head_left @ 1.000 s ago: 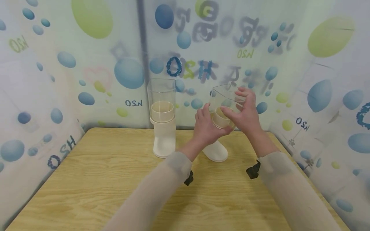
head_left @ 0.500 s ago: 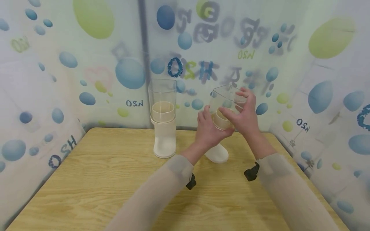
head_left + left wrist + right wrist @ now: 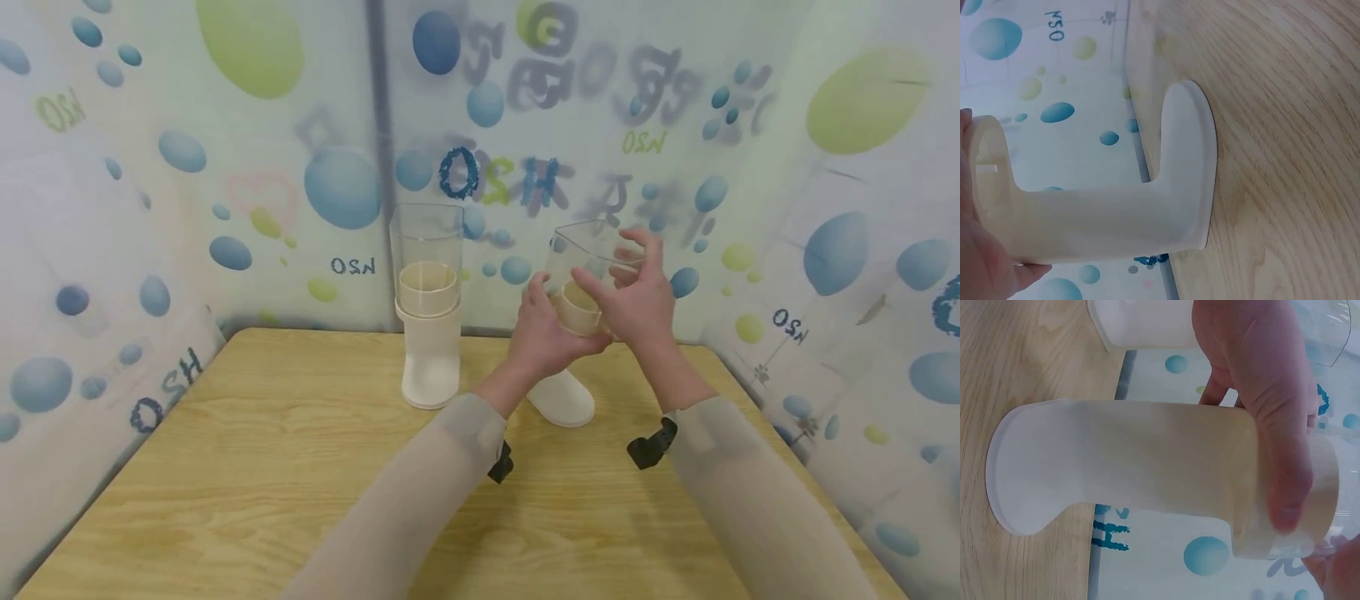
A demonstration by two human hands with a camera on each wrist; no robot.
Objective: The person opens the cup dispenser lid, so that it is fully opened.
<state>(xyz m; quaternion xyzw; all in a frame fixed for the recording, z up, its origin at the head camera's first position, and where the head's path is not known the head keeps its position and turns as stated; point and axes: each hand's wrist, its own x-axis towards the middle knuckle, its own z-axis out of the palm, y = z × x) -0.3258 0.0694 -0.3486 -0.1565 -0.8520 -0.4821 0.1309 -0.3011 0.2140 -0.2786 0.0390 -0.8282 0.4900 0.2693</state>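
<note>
In the head view, my left hand [image 3: 546,333] grips the ring collar of a white stand, its thumb [image 3: 1288,487] lying across the collar in the right wrist view. The stand's rounded foot [image 3: 562,402] rests on the table. Set in the collar is a clear open-topped container [image 3: 588,240], leaning a little to the right in the head view. My right hand [image 3: 641,300] holds this container by its side, thumb in front and fingers spread towards the rim. Seen from the left wrist, the stand's column [image 3: 1091,222] joins collar and foot.
To the left, a matching white stand [image 3: 432,354] is upright with its own clear container [image 3: 427,229]. Both stand on a wood-grain table [image 3: 300,467]. Printed curtain-like walls [image 3: 285,250] close in the back and sides.
The head view has shifted slightly. My right thumb sits a little higher on the clear container; both hands keep their hold.
</note>
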